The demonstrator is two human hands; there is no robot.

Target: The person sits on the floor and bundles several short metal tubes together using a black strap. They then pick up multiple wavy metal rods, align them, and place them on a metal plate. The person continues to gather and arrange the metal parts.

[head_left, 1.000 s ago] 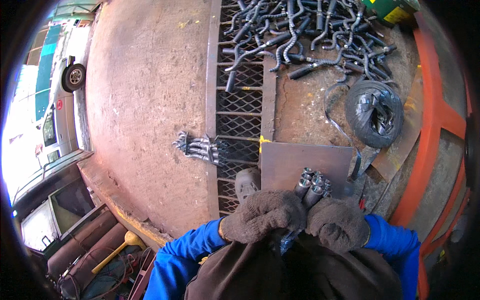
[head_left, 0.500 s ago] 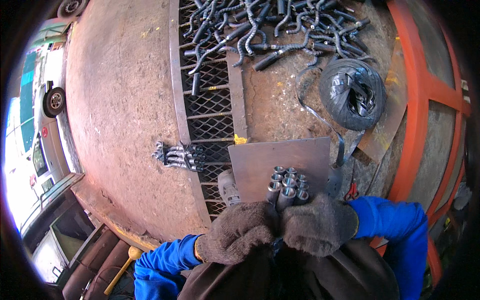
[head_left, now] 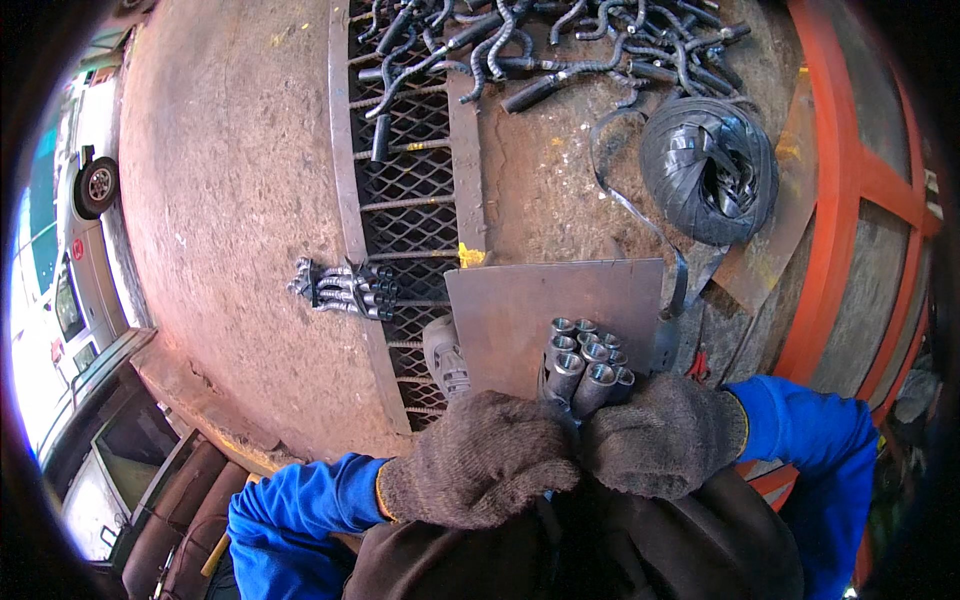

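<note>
A bundle of short steel tubes (head_left: 597,378) stands with its open ends up, in front of my body and over a flat metal plate (head_left: 540,300). My left hand (head_left: 480,460), in a brown knit glove, is closed at the near left side of the bundle. The matching gloved right hand (head_left: 665,435) is closed on its near right side. Between the two fists a bit of dark plastic strip (head_left: 574,415) shows, running at the tubes' base; both hands grip it. The fingertips and the lower tubes are hidden by the gloves.
A tied bundle of ribbed bars with tube ends (head_left: 345,288) lies by the floor grate (head_left: 410,225). Loose bent bars (head_left: 600,60) are heaped ahead. Right of them sit a black strip roll (head_left: 708,170), red-handled tool (head_left: 699,366) and orange frame (head_left: 835,180).
My hands have drawn slightly apart, and more of the strip shows between them. The tubes tilt a little more to the right. The whole view has shifted slightly.
</note>
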